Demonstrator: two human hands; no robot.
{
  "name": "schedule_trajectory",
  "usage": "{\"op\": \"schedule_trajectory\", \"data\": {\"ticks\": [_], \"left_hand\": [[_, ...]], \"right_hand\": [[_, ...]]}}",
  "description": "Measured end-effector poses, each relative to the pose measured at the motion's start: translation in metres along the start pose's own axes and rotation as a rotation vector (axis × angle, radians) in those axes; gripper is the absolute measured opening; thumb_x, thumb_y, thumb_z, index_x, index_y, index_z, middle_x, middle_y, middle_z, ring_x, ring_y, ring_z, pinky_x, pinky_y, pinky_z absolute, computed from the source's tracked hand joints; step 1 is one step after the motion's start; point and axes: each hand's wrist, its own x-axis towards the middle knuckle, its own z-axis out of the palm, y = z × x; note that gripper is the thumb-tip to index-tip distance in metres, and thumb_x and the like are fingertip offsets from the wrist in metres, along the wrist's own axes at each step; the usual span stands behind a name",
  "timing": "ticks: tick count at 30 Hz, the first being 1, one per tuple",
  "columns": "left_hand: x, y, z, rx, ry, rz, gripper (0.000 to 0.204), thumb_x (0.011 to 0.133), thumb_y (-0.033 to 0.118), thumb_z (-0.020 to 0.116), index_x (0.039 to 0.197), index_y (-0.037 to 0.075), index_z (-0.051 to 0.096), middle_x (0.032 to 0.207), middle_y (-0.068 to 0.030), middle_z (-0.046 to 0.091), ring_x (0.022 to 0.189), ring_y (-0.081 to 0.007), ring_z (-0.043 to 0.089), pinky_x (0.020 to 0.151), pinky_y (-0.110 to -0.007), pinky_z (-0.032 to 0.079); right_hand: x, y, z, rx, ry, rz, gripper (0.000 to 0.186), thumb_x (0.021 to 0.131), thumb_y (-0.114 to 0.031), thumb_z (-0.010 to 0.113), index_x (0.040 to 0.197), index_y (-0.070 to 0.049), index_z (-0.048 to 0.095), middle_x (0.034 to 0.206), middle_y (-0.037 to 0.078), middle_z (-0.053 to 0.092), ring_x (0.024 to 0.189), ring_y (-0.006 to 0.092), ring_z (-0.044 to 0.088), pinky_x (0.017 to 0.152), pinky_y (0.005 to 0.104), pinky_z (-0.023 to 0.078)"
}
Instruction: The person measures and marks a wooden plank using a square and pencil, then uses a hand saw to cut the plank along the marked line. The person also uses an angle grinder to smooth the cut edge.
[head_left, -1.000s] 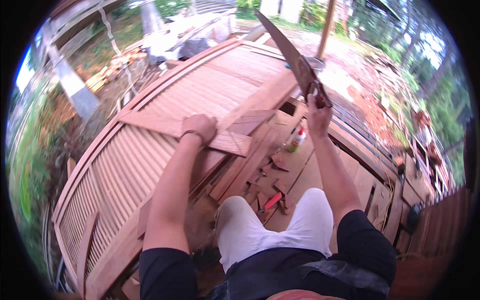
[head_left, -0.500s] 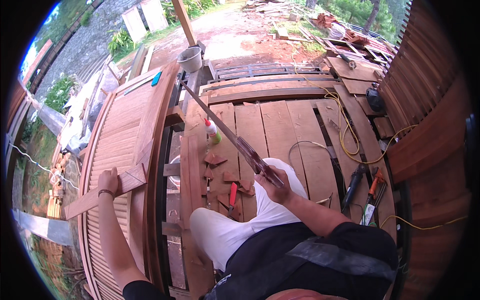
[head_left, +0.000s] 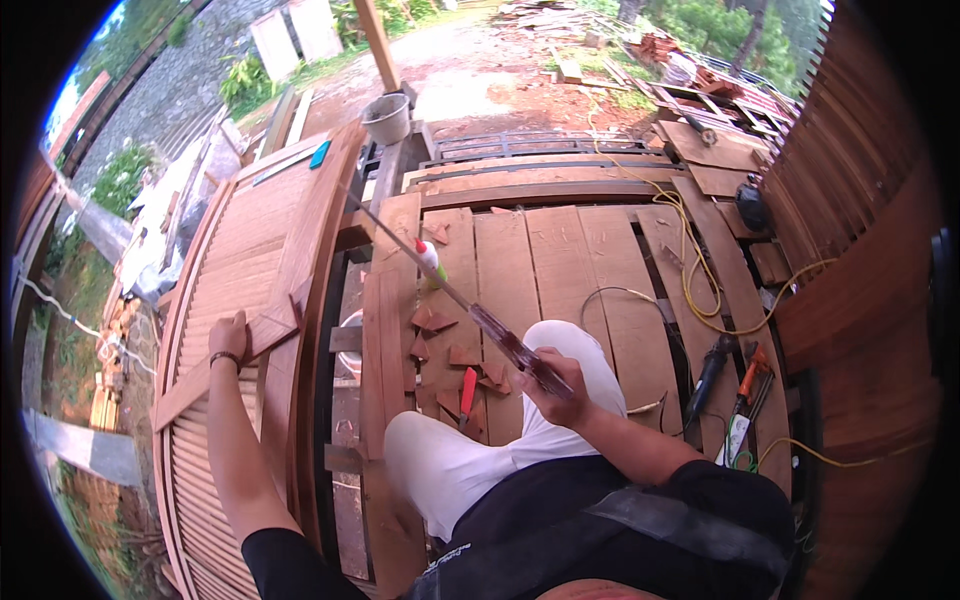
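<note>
Wooden board [head_left: 270, 329] is lying at a slant across the slatted panel [head_left: 262, 215], left end reaching the panel's left edge, other end over its right-hand rail. Next size down is the handsaw [head_left: 497, 331], nearly edge-on, blade angled out toward the panel's right edge; can't tell if the tip clears it. Left grip [head_left: 229, 337] is clamped over the board near its middle, fingertips hidden. Right grip [head_left: 558, 388] is wrapped tight around the saw handle, just above the lap. To do this bit well, imo: press the board down so it can't rock on the slats, hold the left fingers well back from that right end, and mind where the teeth point with a knee that near. Smaller stuff: a red-capped bottle [head_left: 430, 255] near the panel's right edge, on the plank deck [head_left: 563, 240], then reddish offcuts [head_left: 433, 320] nearer the lap.
</note>
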Motion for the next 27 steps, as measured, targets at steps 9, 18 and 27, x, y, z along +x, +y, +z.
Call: {"op": "schedule_trajectory", "data": {"ticks": [9,18,27], "left_hand": [[-0.012,0.053,-0.028,-0.004,-0.190,-0.267,0.066,0.095,0.059,0.036,0.117,0.006,0.069,0.121,-0.0195,0.066,0.117,-0.0342,0.061,0.102,-0.046,0.043],[-0.028,0.073,-0.028,-0.035,-0.157,-0.281,0.054,0.091,0.039,0.037,0.094,0.000,0.074,0.101,-0.0237,0.070,0.099,-0.0378,0.066,0.099,-0.050,0.038],[-0.037,0.066,-0.041,0.065,-0.356,-0.215,0.053,0.095,0.036,0.032,0.085,0.010,0.077,0.093,-0.0147,0.073,0.096,-0.0303,0.066,0.098,-0.047,0.037]], "right_hand": [[0.032,-0.027,0.035,0.334,-0.124,0.049,0.008,0.090,-0.005,0.063,0.091,0.000,0.058,0.080,0.006,0.060,0.069,0.0120,0.055,0.064,0.0266,0.045],[0.112,-0.040,0.094,0.469,-0.328,0.075,0.010,0.089,-0.006,0.067,0.089,-0.001,0.059,0.075,0.004,0.060,0.064,0.0121,0.055,0.059,0.0259,0.044],[0.123,-0.138,0.002,0.019,-0.408,0.261,0.011,0.082,-0.007,0.070,0.078,-0.002,0.061,0.063,0.009,0.057,0.051,0.0213,0.057,0.052,0.0308,0.044]]}}
